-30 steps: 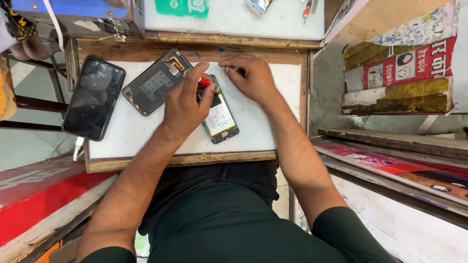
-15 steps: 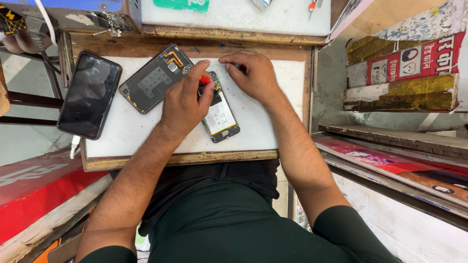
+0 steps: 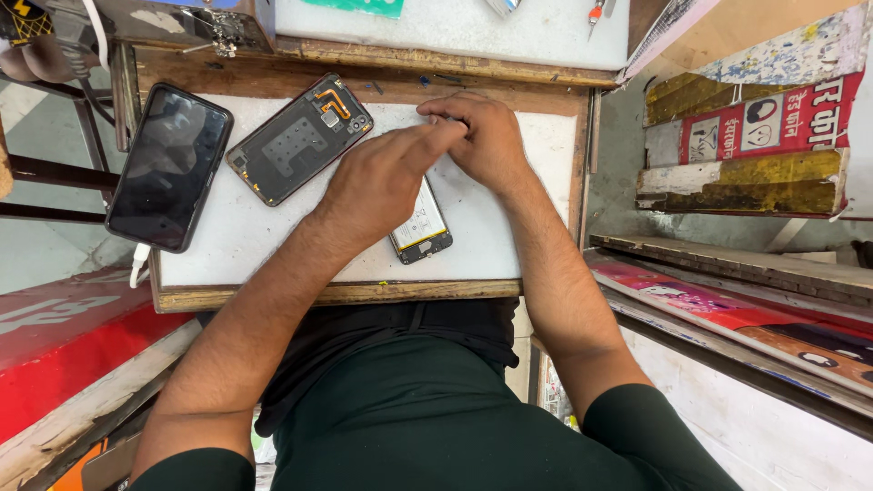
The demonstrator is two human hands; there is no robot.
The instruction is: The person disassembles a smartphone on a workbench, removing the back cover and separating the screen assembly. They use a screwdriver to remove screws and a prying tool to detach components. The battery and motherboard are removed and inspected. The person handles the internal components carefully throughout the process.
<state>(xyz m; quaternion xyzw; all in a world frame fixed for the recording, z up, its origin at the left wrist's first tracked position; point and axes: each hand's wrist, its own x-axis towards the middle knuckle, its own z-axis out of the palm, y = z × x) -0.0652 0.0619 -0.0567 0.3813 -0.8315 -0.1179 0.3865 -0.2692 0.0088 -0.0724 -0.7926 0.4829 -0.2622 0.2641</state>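
Note:
An opened phone [image 3: 421, 227] with its pale battery showing lies on the white work board [image 3: 236, 245]. My left hand [image 3: 377, 182] lies flat over the phone's upper half and presses on it, the index finger stretched right. It touches my right hand [image 3: 489, 138], whose fingers are curled down at the phone's top end. Whatever sits under those fingertips is hidden. The phone's removed back cover [image 3: 298, 138], dark with an orange flex strip, lies just left of my left hand.
A black phone [image 3: 170, 165] with a dark screen rests at the board's left edge, with a white cable below it. A second white surface [image 3: 473, 32] lies behind, with a red-handled screwdriver [image 3: 596, 11] on it. Painted boards are stacked at right [image 3: 746, 136].
My left hand's fingers have slid right and now meet my right hand. The red item seen under my left hand before is out of sight.

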